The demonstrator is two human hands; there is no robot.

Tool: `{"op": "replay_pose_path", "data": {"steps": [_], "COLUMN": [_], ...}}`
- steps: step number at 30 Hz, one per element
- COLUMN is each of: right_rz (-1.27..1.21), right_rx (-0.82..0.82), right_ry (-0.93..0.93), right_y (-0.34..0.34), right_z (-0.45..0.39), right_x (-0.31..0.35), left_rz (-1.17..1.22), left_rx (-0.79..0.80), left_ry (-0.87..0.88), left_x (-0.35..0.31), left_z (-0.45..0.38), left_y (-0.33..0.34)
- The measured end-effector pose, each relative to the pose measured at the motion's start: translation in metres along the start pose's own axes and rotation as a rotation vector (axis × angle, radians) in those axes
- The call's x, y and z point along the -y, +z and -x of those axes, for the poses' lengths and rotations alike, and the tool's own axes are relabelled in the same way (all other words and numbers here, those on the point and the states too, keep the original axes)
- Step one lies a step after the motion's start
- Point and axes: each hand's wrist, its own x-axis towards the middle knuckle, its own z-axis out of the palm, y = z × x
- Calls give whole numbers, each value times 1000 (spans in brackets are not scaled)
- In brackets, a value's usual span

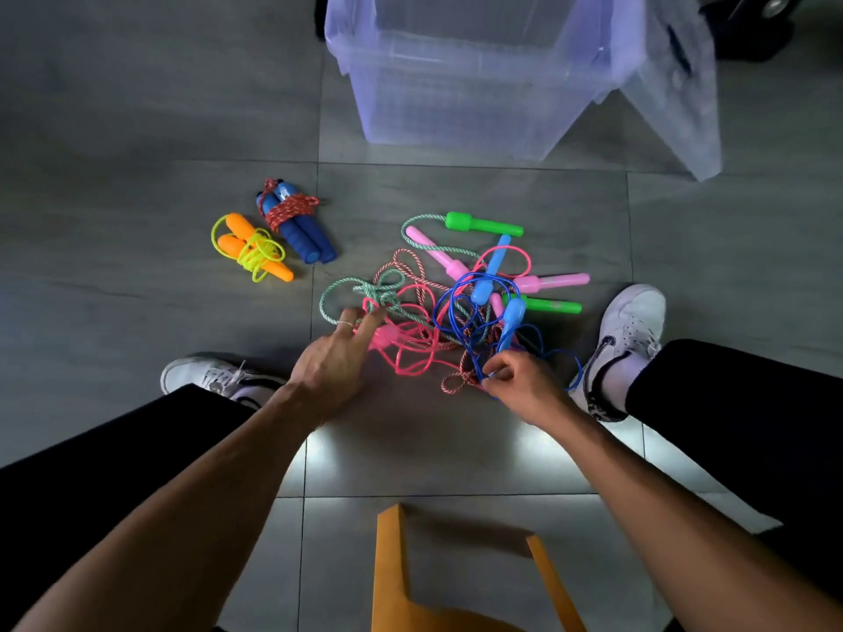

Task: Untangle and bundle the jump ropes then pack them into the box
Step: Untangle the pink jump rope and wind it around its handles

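Observation:
A tangled heap of jump ropes [438,307] lies on the grey floor between my feet, with green [483,224], pink [554,281] and light blue [511,319] handles. My right hand [520,380] pinches the blue cord [456,312] at the heap's near edge. My left hand [337,353] hovers over the heap's left side, fingers spread, touching the pink cord beside a pink handle [387,335]. Two bundled ropes lie to the left: an orange-handled one [251,250] wrapped in yellow cord and a blue-handled one [296,221] wrapped in red cord. The clear plastic box [456,84] stands open behind.
The box's lid [675,98] leans against its right side. My white shoes [629,339] flank the heap, the left one [219,376] nearer me. An orange stool edge [397,577] sits below my arms. A dark wheeled object [752,20] is at the top right.

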Motion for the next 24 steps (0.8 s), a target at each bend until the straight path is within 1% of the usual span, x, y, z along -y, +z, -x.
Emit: {"op": "replay_pose_path", "data": {"steps": [4,6,8,12,16,17,19,21,23,24], "right_rz": [109,120,139,118,116,136,156,59,-64,-107], "right_rx": [-3,-34,-75,-130,-71,-46,-11,4,-53,-92], "right_ry": [-89,-172,-248,-425,-602,-625,-642,-610,-607,-607], "right_y": [-26,-42,-59,-91,-109,-112,-119,-124,-128,-133], "right_z": [17,30,43,70,96,100,105,110,109,111], "right_x": [28,43,59,85,106,110,114,118,123,128], "left_rz": [-210,-183,-84,105,384,493,787,1016,1060,1028], "left_rx": [-9,14,-12,-178,-343,-346,-344,-384,-407,-394], "left_ry": [70,124,149,205,270,248,204,177,177,173], "left_x": [-23,-35,-46,-73,-99,-106,-119,-126,-129,-128], "left_z": [14,24,34,63,91,98,108,110,107,103], "left_y": [-55,-83,-107,-159,-198,-203,-214,-223,-229,-229]}}
